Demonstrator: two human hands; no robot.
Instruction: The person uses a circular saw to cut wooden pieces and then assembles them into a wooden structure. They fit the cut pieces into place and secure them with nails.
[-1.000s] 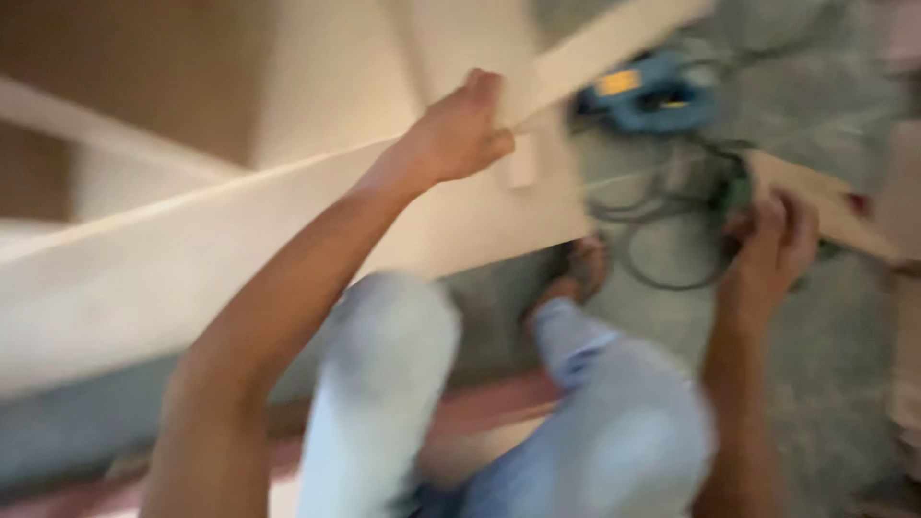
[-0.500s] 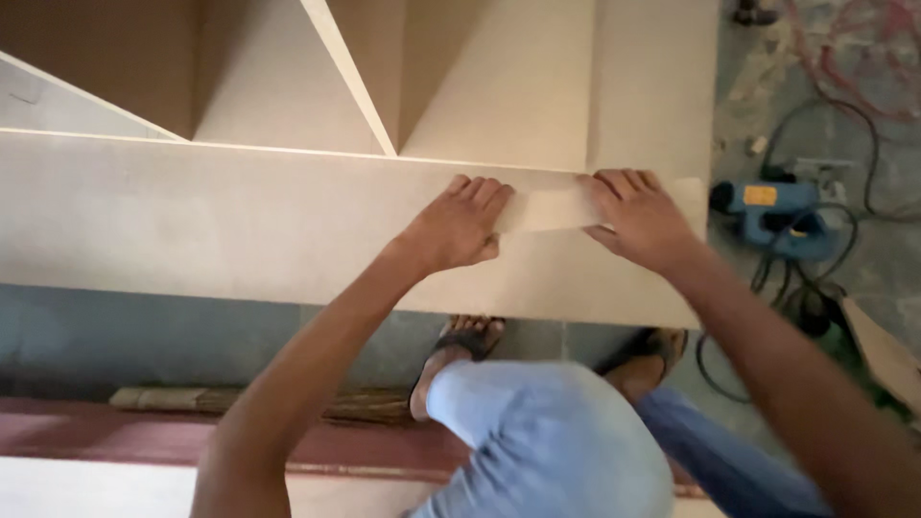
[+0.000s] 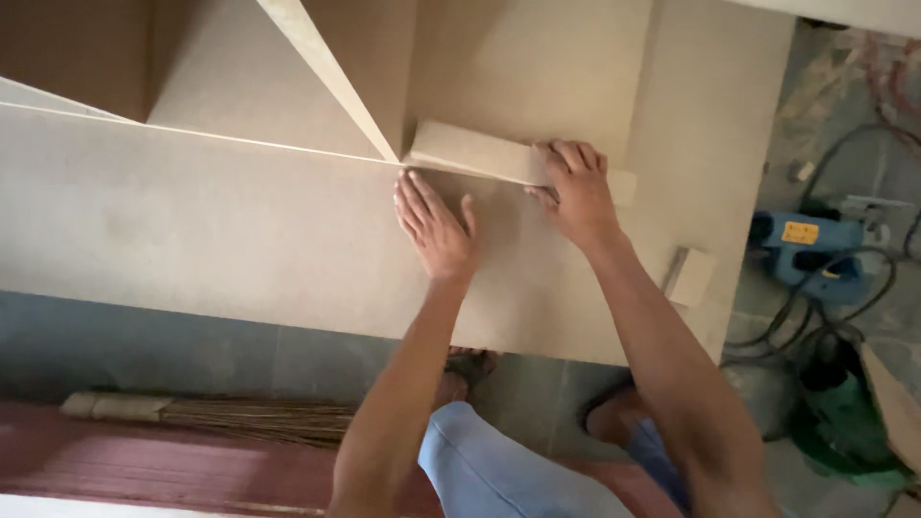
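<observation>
Left hand (image 3: pixel 436 225) pressing flat, fingers spread, on the large beige board (image 3: pixel 192 230), right hand (image 3: pixel 576 192) gripping a small board strip (image 3: pixel 470 152) lying along the board's top edge, blue power tool (image 3: pixel 811 251) sitting on the floor nearby

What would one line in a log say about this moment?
left hand: flat on big board | right hand: pressing small wood block | blue power tool: on floor, right | broom: on floor

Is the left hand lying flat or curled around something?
Flat: the left hand lies palm down, fingers spread, on the big board.
</observation>
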